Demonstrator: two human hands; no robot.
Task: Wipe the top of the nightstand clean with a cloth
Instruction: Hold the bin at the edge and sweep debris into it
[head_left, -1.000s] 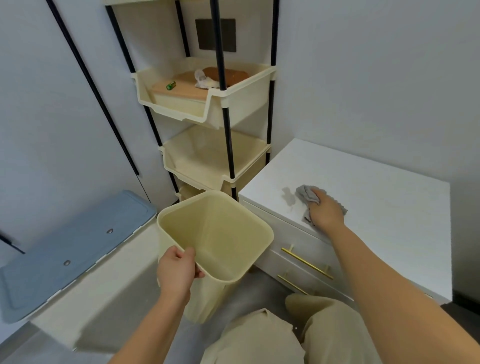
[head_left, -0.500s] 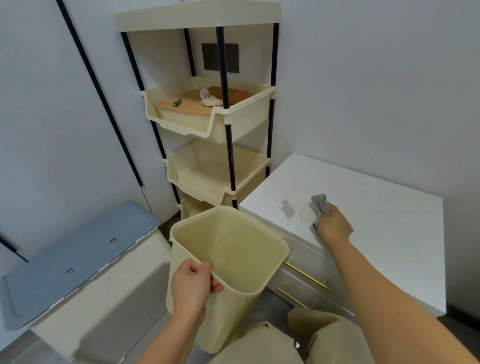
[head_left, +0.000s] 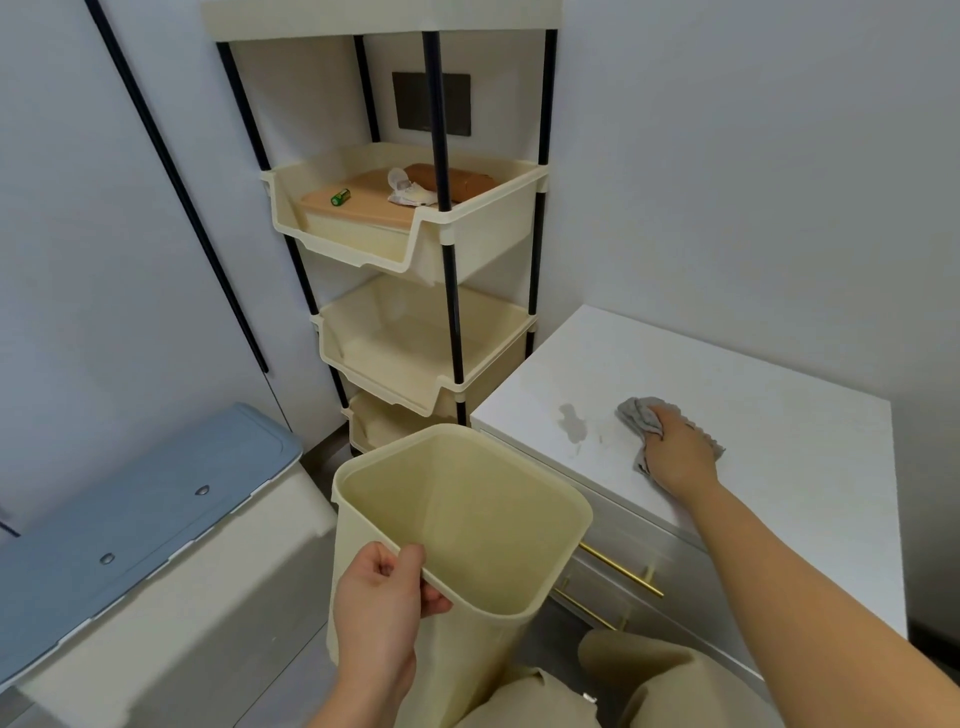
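The white nightstand (head_left: 753, 384) stands at the right against the wall. On its top near the front left lies a grey smear (head_left: 573, 422) with small specks beside it. My right hand (head_left: 680, 454) presses a crumpled grey cloth (head_left: 640, 415) flat on the top, just right of the smear. My left hand (head_left: 382, 597) grips the near rim of an empty cream waste bin (head_left: 467, 519), held tilted in front of the nightstand's left corner.
A cream tiered shelf rack (head_left: 415, 249) with black posts stands left of the nightstand; its upper tray holds a box, a green battery and crumpled paper. A storage box with a blue lid (head_left: 130, 514) sits at the lower left. Two gold drawer handles (head_left: 621, 569) face me.
My right hand with the cloth has slid to the right, away from the smear. The bin in my left hand sits a little nearer the nightstand's corner.
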